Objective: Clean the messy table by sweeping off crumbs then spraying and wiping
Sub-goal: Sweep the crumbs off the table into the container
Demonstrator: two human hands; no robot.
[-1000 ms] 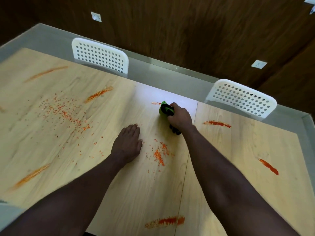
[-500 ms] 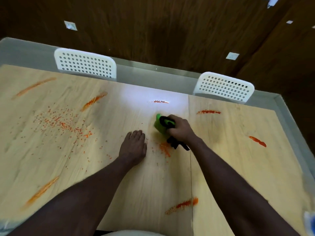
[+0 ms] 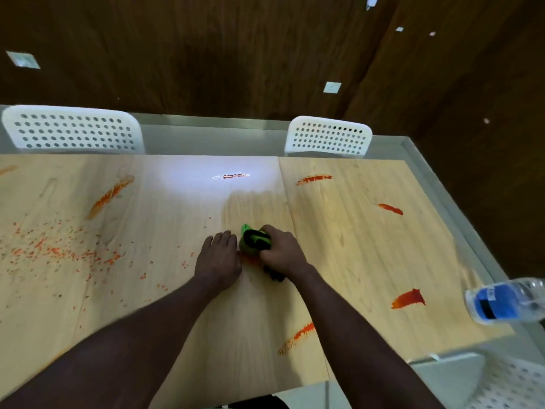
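Observation:
My right hand [image 3: 281, 252] grips a small green and black brush [image 3: 253, 240] at the middle of the light wooden table [image 3: 177, 208]. My left hand [image 3: 219, 256] lies flat on the table right beside the brush, fingers straight. A little heap of orange crumbs [image 3: 250, 260] shows between the two hands, partly hidden. Loose orange crumbs [image 3: 56, 249] are scattered over the left part of the table. Orange-red smears [image 3: 408, 298] mark the table in several places.
A clear bottle with a blue label [image 3: 501, 302] lies at the table's right edge. Two white perforated chairs stand at the far side, the left chair [image 3: 73, 131] and the right chair [image 3: 328, 137]. Another white chair [image 3: 501, 385] is at the near right corner.
My right hand has drawn the brush toward me and leftward, up against my left hand. The crumb heap now sits squeezed between them. The view has tilted, bringing the bottle into sight.

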